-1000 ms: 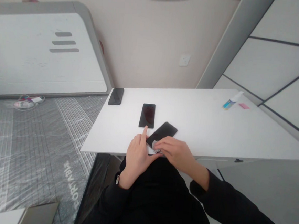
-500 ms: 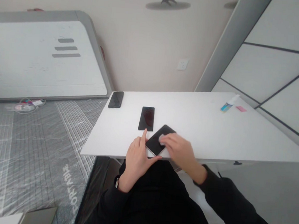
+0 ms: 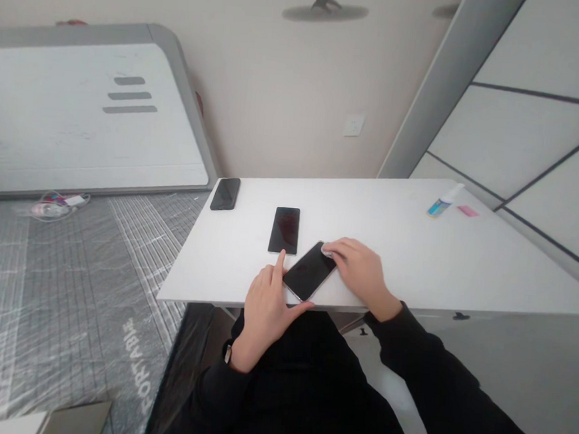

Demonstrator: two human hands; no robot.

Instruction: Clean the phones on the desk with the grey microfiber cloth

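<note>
So, left to right: one dark phone [image 3: 225,194] sits at the far left corner of the white table [image 3: 393,232], well away from both hands, and my guess is it's over there to be out of the way. Next comes a second phone [image 3: 284,230], lying flat with its dark face up, just beyond the left index fingertip (can't tell if they actually touch).

Then the left hand [image 3: 265,305]. It's spread, thumb and index making a wide V round the near left corner of a third phone [image 3: 310,272]. Nothing looks pinched there; I'd say it's a brace so the phone won't skid on that smooth top. The phone lies at a slant near the table's front edge, dark face up, which probably suits the angle of the right arm.

It's right in between the hands: its near end inside the left V, its far end under the right fingertips. The right hand [image 3: 360,269] has its fingers pressed together, pinching a small pale wad [image 3: 326,251] against the far end of the screen. What it's made of, no idea.

Further right, well apart from the hands, there's a small bottle with a blue label [image 3: 439,207] and a flat pink piece [image 3: 468,210] just beside it.
</note>
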